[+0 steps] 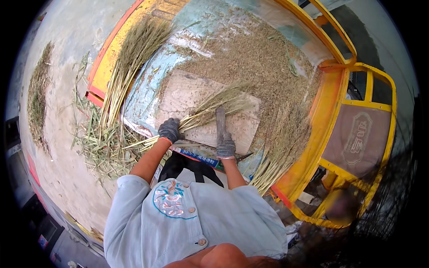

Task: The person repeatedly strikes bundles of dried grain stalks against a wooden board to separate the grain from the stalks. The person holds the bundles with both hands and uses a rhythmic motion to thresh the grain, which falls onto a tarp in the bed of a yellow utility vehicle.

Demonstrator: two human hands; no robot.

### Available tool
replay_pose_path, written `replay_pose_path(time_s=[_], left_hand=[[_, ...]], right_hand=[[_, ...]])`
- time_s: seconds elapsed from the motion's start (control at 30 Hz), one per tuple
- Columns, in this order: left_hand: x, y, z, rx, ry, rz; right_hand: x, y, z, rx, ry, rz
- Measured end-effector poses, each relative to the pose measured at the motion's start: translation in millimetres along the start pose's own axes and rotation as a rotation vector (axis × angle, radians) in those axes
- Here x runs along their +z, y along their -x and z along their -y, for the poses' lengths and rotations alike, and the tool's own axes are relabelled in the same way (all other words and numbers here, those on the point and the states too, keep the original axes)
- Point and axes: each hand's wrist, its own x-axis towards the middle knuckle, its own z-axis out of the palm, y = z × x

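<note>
Across the board point(176, 94), the stalks point(206, 108) lie slanted, seed heads toward the upper right, with the gloved left hand point(170, 130) clasped around their stems at the board's near-left edge. Nearer the body than the seed heads, the gloved right hand point(226, 147) grips the lower end of a stick point(220, 123), which points away from the body; contact between stick and stalks cannot be determined. Around the board, loose chaff point(263, 60) covers much of the sheet point(145, 89), between a left bundle point(134, 56) and a right bundle point(286, 145).
</note>
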Motion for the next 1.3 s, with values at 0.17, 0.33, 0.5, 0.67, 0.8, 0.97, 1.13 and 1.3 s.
replay_pose_path(time_s=[0.17,0.33,0.5,0.67,0.8,0.97,1.13,1.3], left_hand=[[15.7,-4.8,4.0,0.026,-0.013,0.1],[11.6,1.2,-1.4,0.097,-0.121,-0.078],[14.4,-5.6,5.0,0.048,0.007,-0.047],[14.1,-10.8,5.1,0.013,-0.001,0.014],[15.6,-7.8,2.1,0.046,-0.038,-0.043],[22.3,-9.1,3.3,0.096,-0.043,-0.032],[21.8,-19.0,10.0,0.078,-0.034,-0.027],[6.6,-20.3,4.0,0.05,-0.019,0.077]], right_hand=[[8.2,-2.9,-1.8,-0.006,-0.015,-0.01],[16.1,-9.7,-20.1,-0.239,-0.029,-0.119],[-12.1,16.4,-2.9,-0.197,-0.191,-0.261],[-18.4,19.6,18.3,-0.31,-0.009,-0.181],[8.8,1.2,54.3,-0.714,0.422,0.005],[-36.5,-77.6,29.3,-0.474,0.502,-0.006],[-102.2,-87.4,34.2,-0.295,0.438,-0.178],[-10.7,-9.3,62.9,-0.71,0.513,0.078]])
